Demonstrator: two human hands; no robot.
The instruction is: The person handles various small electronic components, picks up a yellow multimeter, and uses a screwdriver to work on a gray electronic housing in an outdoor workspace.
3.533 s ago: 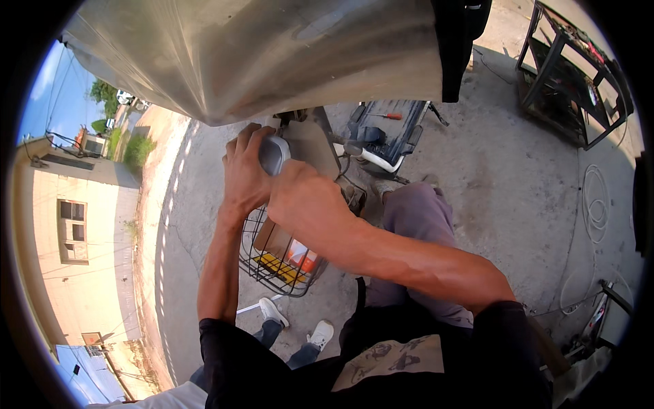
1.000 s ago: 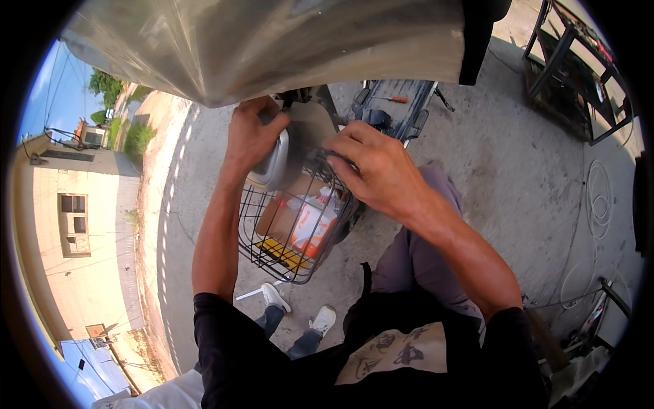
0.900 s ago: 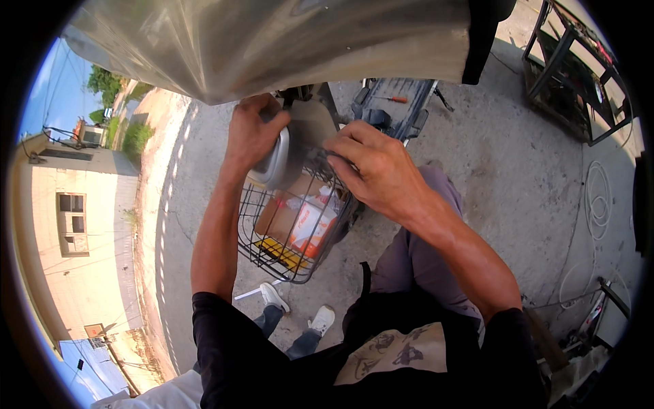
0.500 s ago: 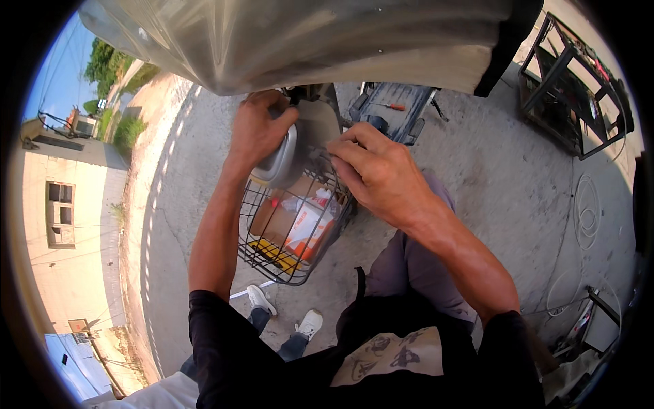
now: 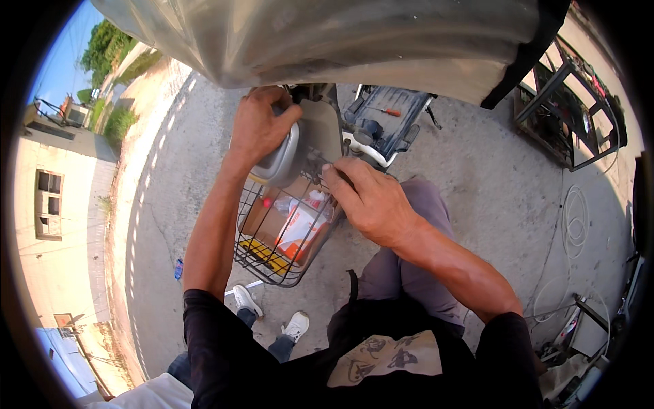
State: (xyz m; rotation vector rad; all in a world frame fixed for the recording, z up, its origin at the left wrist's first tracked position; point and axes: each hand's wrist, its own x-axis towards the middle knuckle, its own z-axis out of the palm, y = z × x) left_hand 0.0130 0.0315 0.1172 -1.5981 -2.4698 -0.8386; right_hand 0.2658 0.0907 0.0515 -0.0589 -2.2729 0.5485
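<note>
At the basket's (image 5: 281,283) far end, the grey housing (image 5: 278,161), long side slanting toward the basket, is clamped in the nearer left hand (image 5: 264,127), while whether the right hand's (image 5: 373,204) fingertips, by the basket's far-right corner, meet cannot be told.

Bright daylight, edges bowed by fisheye
</note>
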